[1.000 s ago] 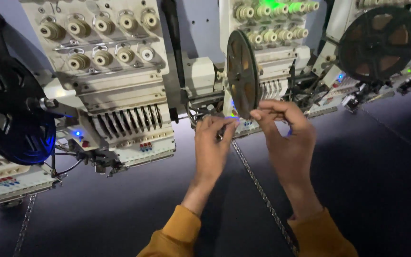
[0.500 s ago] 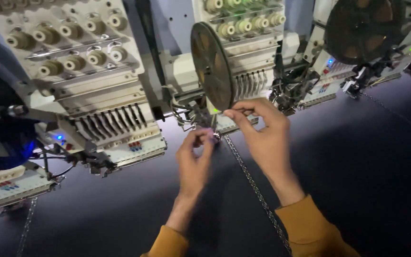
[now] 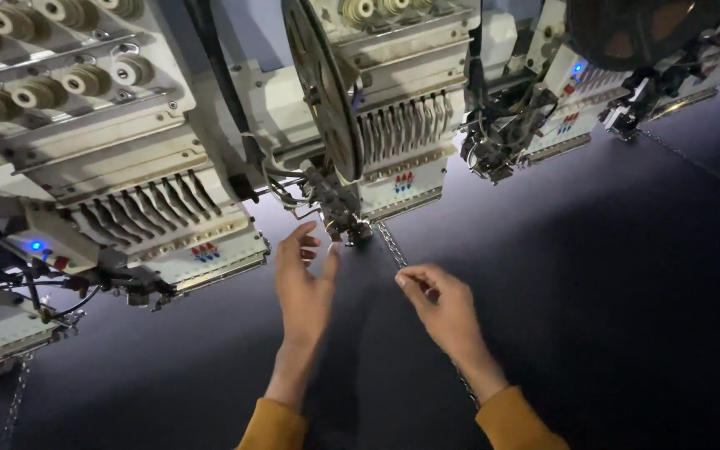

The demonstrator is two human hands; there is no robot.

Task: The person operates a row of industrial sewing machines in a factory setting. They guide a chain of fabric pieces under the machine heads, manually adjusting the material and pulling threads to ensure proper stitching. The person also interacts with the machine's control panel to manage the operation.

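My left hand is spread open over the dark fabric, its fingertips just short of the small metal feeder under a thin upright reel. A narrow beaded strip runs from that feeder down across the fabric. My right hand lies over the strip, with thumb and forefinger pinched on it near the upper end. Lower down, the strip is hidden by my right wrist. Both sleeves are mustard yellow.
A row of white embroidery heads spans the back: one at the left with thread cones, one in the middle, another at the right under a dark reel. A second strip lies at the far left.
Both hands have dropped from the reel down to the fabric. My left hand has let go of the strip and spread open. The view has shifted right and closer.
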